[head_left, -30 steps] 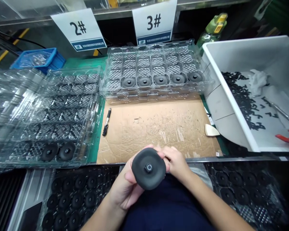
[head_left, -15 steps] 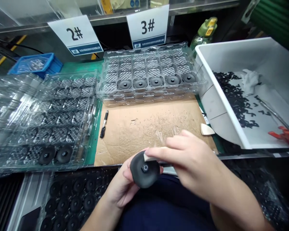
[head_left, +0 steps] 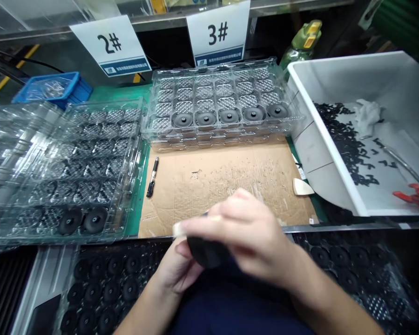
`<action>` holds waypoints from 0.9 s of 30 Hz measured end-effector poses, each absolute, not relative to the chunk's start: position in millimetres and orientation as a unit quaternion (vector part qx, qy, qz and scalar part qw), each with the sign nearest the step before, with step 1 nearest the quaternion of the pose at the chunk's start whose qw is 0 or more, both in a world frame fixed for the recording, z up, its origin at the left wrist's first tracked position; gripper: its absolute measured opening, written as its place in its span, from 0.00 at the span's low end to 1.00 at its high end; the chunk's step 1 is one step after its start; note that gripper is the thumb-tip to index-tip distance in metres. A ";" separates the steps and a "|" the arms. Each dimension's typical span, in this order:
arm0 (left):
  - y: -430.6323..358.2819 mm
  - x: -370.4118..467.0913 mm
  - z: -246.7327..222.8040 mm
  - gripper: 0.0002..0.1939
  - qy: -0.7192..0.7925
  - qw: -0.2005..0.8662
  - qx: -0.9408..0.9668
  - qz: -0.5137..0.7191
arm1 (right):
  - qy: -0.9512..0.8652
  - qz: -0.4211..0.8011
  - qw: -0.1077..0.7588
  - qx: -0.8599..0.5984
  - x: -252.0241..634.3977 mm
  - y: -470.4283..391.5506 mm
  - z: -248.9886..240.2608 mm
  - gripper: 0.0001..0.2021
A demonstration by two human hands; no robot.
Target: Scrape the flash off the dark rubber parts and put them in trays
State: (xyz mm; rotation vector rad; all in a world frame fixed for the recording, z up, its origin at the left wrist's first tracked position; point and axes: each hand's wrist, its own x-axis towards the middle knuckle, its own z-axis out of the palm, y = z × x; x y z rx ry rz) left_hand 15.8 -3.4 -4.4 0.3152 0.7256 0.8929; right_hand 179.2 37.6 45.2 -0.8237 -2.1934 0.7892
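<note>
Fingers [head_left: 209, 227] of the right hand [head_left: 258, 232] are pinching a small pale piece [head_left: 178, 229] at their tips, all of it smearing with blur. Whether they are also pressing on the dark disc [head_left: 207, 253] just behind, cannot tell. Left hand [head_left: 178, 270]: thumb and fingers are grasping that disc at its left side. Disc is being held up, off the cardboard [head_left: 216, 190], by the near edge of the tabletop, in front of the dark blue clothing [head_left: 226, 302].

Risks, as judged: disc is relying mostly on a one-sided grip, so a hard push from the right could be twisting it loose and dropping it towards the lap. Pale piece could be skidding off the rim if pressure is landing at a steep angle. Right hand is covering much of the disc, so a scuff there could be going unnoticed.

Look of the disc: showing black, dull, rounded along its lower edge; centre is hiding behind the right hand. Five similar discs [head_left: 229, 116] are sitting in the front row of the back tray [head_left: 161, 123], each showing a small hub in the middle.
</note>
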 end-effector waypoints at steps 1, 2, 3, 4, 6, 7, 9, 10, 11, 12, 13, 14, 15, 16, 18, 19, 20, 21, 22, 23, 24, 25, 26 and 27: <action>-2.7 14.6 -4.8 0.25 0.327 0.830 0.148 0.427 | -0.812 0.325 0.338 -0.348 182.8 41.1 38.2 0.15; -2.1 12.9 -5.2 0.28 0.312 0.833 0.141 0.435 | -0.784 0.342 0.342 -0.390 187.3 44.0 29.6 0.15; -1.7 10.8 -5.6 0.30 0.297 0.836 0.129 0.444 | -0.755 0.353 0.344 -0.432 192.0 45.5 19.3 0.15; -1.4 8.6 -5.9 0.31 0.288 0.836 0.118 0.451 | -0.730 0.361 0.342 -0.469 196.0 45.4 7.2 0.14; -1.1 4.7 -6.8 0.31 0.275 0.839 0.099 0.459 | -0.709 0.371 0.307 -0.516 200.5 39.5 -20.8 0.14; -1.1 3.3 -7.3 0.30 0.275 0.839 0.094 0.459 | -0.710 0.374 0.282 -0.525 200.9 34.6 -35.4 0.14; -1.2 1.8 -8.5 0.30 0.271 0.843 0.088 0.456 | -0.723 0.373 0.238 -0.531 199.9 24.6 -60.5 0.14; -1.3 1.7 -9.0 0.30 0.269 0.845 0.086 0.455 | -0.728 0.370 0.226 -0.531 199.4 21.1 -68.3 0.14; -1.4 2.1 -9.5 0.30 0.266 0.846 0.086 0.454 | -0.730 0.367 0.221 -0.533 199.2 19.2 -71.6 0.13; -1.6 2.9 -9.9 0.30 0.265 0.847 0.087 0.453 | -0.729 0.364 0.221 -0.537 199.3 18.9 -69.5 0.14; -1.9 4.0 -10.1 0.30 0.265 0.848 0.090 0.451 | -0.723 0.361 0.226 -0.545 199.4 19.7 -62.1 0.14; -2.3 5.4 -10.2 0.31 0.266 0.847 0.092 0.450 | -0.711 0.356 0.243 -0.555 198.9 21.0 -50.0 0.14; -2.8 7.0 -10.2 0.31 0.270 0.846 0.095 0.451 | -0.697 0.347 0.271 -0.566 197.3 22.1 -34.2 0.15; -3.4 8.7 -10.0 0.31 0.276 0.841 0.099 0.454 | -0.678 0.337 0.312 -0.574 194.3 22.3 -16.5 0.15; -4.3 11.3 -9.5 0.29 0.293 0.828 0.108 0.465 | -0.668 0.292 0.399 -0.557 184.0 19.3 17.8 0.15; -4.5 11.8 -9.3 0.27 0.301 0.823 0.112 0.468 | -0.691 0.277 0.418 -0.520 177.5 16.3 31.3 0.16; -4.5 11.5 -9.3 0.25 0.309 0.819 0.115 0.469 | -0.722 0.272 0.418 -0.479 171.0 13.2 41.2 0.17; -4.2 10.7 -9.5 0.23 0.316 0.815 0.119 0.471 | -0.751 0.278 0.405 -0.442 165.4 10.5 47.6 0.17; -3.9 9.5 -10.0 0.23 0.324 0.810 0.122 0.473 | -0.775 0.294 0.379 -0.411 160.9 8.8 50.8 0.16; -3.6 8.5 -10.7 0.24 0.334 0.803 0.123 0.478 | -0.790 0.316 0.349 -0.393 157.6 8.4 51.7 0.15; -3.4 7.8 -11.4 0.24 0.343 0.795 0.125 0.484 | -0.799 0.335 0.319 -0.385 155.3 9.5 51.2 0.14; -3.4 7.9 -11.9 0.25 0.347 0.790 0.126 0.489 | -0.803 0.344 0.294 -0.387 153.4 11.8 49.9 0.13; -3.7 8.6 -12.2 0.25 0.343 0.790 0.128 0.492 | -0.805 0.338 0.283 -0.396 151.7 14.7 48.5 0.13; -4.1 9.6 -12.1 0.24 0.331 0.795 0.130 0.492 | -0.804 0.317 0.291 -0.411 150.0 17.6 47.3 0.13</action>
